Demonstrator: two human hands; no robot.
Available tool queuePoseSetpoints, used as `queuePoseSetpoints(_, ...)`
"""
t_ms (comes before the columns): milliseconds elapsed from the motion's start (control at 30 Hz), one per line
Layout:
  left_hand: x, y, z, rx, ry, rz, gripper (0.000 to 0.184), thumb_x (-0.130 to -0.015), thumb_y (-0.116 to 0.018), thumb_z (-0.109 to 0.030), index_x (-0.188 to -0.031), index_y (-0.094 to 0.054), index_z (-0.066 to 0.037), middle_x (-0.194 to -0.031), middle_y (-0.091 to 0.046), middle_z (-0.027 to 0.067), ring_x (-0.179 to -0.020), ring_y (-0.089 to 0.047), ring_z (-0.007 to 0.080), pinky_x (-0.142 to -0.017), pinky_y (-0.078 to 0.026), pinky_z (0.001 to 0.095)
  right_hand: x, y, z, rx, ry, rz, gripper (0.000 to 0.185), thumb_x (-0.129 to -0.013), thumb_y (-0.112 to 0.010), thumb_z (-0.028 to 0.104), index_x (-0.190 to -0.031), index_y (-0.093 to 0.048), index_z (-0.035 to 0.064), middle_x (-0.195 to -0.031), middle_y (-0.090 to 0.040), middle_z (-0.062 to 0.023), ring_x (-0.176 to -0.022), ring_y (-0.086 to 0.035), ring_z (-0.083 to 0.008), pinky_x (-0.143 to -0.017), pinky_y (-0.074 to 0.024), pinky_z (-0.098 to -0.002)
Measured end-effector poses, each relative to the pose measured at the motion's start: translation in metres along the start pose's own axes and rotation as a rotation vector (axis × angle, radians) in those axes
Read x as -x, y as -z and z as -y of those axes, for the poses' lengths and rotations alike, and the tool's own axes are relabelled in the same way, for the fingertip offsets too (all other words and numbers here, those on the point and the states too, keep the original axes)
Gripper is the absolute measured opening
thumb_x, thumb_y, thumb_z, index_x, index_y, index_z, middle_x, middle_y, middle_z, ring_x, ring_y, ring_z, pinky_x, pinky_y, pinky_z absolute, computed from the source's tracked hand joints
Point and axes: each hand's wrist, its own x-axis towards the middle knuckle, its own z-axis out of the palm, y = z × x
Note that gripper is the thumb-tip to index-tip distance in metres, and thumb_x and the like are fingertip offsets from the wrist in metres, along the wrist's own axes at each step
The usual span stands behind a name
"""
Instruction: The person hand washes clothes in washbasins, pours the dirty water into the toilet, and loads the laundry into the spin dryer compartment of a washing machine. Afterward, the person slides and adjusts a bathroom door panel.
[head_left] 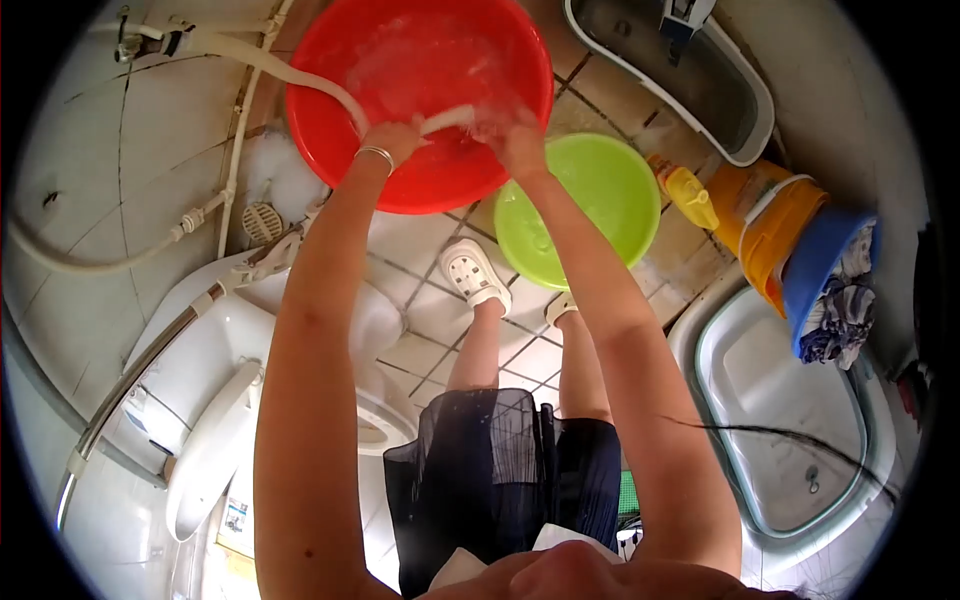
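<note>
Over the big red basin (310, 150), my left hand (395, 142) is closed around a pale hose (318, 82) that runs down from a wall tap (150, 42). The hose end sticks out past my fingers and points toward my right hand (515, 142). My right hand is beside the hose end, above the basin's right side, its fingers smeared by motion; whether it holds anything I cannot make out. Cloudy water shows inside the red basin. Just below my right hand stands a light green basin (585, 205) with some liquid in it.
At upper right is a grey tub (745, 140). A yellow bottle (690, 195), an orange bucket (770, 225) and a blue container (815, 270) with patterned cloth stand on the right. A white baby bath (780, 400) lies below them. On the left are a toilet (385, 425) and metal rail (150, 365).
</note>
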Motion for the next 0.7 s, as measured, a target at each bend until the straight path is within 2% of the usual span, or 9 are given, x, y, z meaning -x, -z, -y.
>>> queuePoseSetpoints(67, 0.006, -0.017, 0.009, 0.067, 0.118, -0.122, 0.042, -0.097, -0.046, -0.039, -0.114, -0.049, -0.001, -0.09, -0.067, 0.0234, -0.086, -0.066, 0.0402, -0.073, -0.051, 0.0515, -0.001, 0.004, 0.016, 0.293, -0.25, -0.342, 0.035, -0.074, -0.075, 0.021, -0.105, -0.069, 0.0078, -0.103, -0.068, -0.0116, -0.106, -0.057, -0.0297, -0.093, -0.0451, -0.0389)
queuePoseSetpoints(167, 0.027, -0.017, 0.005, 0.095, 0.058, -0.122, 0.044, -0.097, -0.044, -0.045, -0.115, -0.051, -0.006, -0.091, -0.066, 0.0241, -0.083, -0.065, 0.0407, -0.071, -0.051, 0.052, -0.001, 0.002, 0.021, 0.563, -0.467, -0.554, 0.052, -0.067, -0.082, 0.032, -0.11, -0.068, 0.0053, -0.104, -0.069, -0.013, -0.107, -0.058, -0.0297, -0.094, -0.046, -0.0398)
queuePoseSetpoints(233, 0.04, -0.008, -0.008, 0.146, -0.004, -0.182, 0.043, -0.097, -0.044, -0.046, -0.115, -0.051, -0.008, -0.088, -0.066, 0.0238, -0.082, -0.065, 0.0408, -0.071, -0.051, 0.0521, 0.001, -0.007, 0.0, 0.368, -0.618, -0.422, 0.061, -0.064, -0.084, 0.036, -0.114, -0.065, 0.0064, -0.106, -0.069, -0.0142, -0.106, -0.061, -0.0301, -0.091, -0.0483, -0.0399)
queuePoseSetpoints(300, 0.047, 0.002, -0.026, 0.198, -0.073, -0.316, 0.043, -0.096, -0.044, -0.048, -0.114, -0.051, -0.009, -0.085, -0.066, 0.0232, -0.083, -0.065, 0.04, -0.071, -0.052, 0.0517, 0.003, -0.017, -0.051, -0.157, -0.788, -0.105, 0.068, -0.063, -0.084, 0.036, -0.122, -0.06, 0.0105, -0.113, -0.067, -0.0149, -0.105, -0.063, -0.0303, -0.088, -0.051, -0.0389)
queuePoseSetpoints(400, 0.03, 0.028, -0.055, 0.224, 0.005, -0.47, 0.042, -0.096, -0.045, -0.048, -0.113, -0.052, -0.01, -0.08, -0.065, 0.0226, -0.078, -0.065, 0.04, -0.066, -0.052, 0.0522, 0.007, -0.008, -0.068, -0.273, -0.845, 0.261, 0.057, -0.066, -0.08, 0.038, -0.112, -0.066, 0.0083, -0.109, -0.068, -0.0157, -0.1, -0.065, -0.0318, -0.086, -0.0522, -0.0412)
queuePoseSetpoints(433, 0.025, 0.044, -0.064, 0.237, 0.057, -0.531, 0.042, -0.096, -0.045, -0.047, -0.113, -0.053, -0.009, -0.079, -0.066, 0.0221, -0.076, -0.065, 0.0396, -0.064, -0.052, 0.0518, 0.012, -0.019, -0.069, -0.256, -0.802, 0.169, 0.043, -0.073, -0.075, 0.033, -0.104, -0.068, 0.0041, -0.1, -0.07, -0.0155, -0.09, -0.069, -0.0292, -0.078, -0.0565, -0.0395)
queuePoseSetpoints(533, 0.003, 0.072, -0.066, 0.269, 0.198, -0.619, 0.043, -0.097, -0.043, -0.045, -0.113, -0.053, -0.007, -0.082, -0.067, 0.0215, -0.078, -0.066, 0.0386, -0.065, -0.053, 0.0503, 0.008, 0.023, -0.004, -0.674, -0.884, 0.23, 0.039, -0.078, -0.071, 0.027, -0.106, -0.067, 0.0, -0.097, -0.07, -0.0145, -0.08, -0.07, -0.0249, -0.064, -0.0594, -0.0359)
queuePoseSetpoints(633, 0.006, 0.088, -0.053, 0.266, 0.305, -0.624, 0.044, -0.098, -0.041, -0.044, -0.114, -0.053, -0.005, -0.088, -0.068, 0.021, -0.081, -0.067, 0.038, -0.067, -0.054, 0.0486, 0.0, 0.058, 0.034, -0.724, -0.937, 0.214, 0.036, -0.081, -0.068, 0.023, -0.106, -0.066, -0.0031, -0.093, -0.069, -0.0132, -0.075, -0.069, -0.0211, -0.053, -0.059, -0.031)
queuePoseSetpoints(700, 0.014, 0.093, -0.034, 0.243, 0.383, -0.569, 0.044, -0.099, -0.04, -0.042, -0.119, -0.053, -0.005, -0.096, -0.068, 0.0218, -0.089, -0.066, 0.0377, -0.073, -0.054, 0.0479, 0.0, 0.069, 0.039, -0.717, -0.881, 0.148, 0.037, -0.08, -0.067, 0.024, -0.105, -0.065, -0.0043, -0.09, -0.069, -0.0134, -0.072, -0.069, -0.0219, -0.054, -0.0582, -0.0322)
